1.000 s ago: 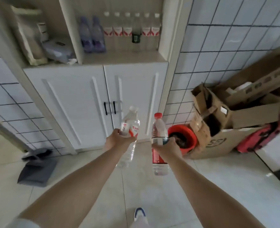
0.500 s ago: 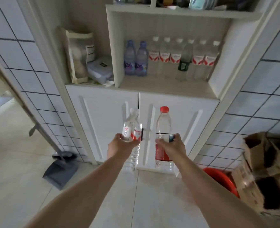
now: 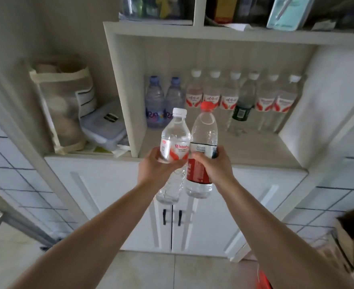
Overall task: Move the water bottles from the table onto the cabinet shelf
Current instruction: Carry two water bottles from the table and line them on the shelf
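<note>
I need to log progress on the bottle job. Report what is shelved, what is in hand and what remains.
Done: eight bottles stand in a row on the cabinet shelf. In hand: the left hand grips a white-capped bottle and the right hand a red-capped bottle, both held just before the shelf. Left: setting these two down. The table is out of view.
</note>
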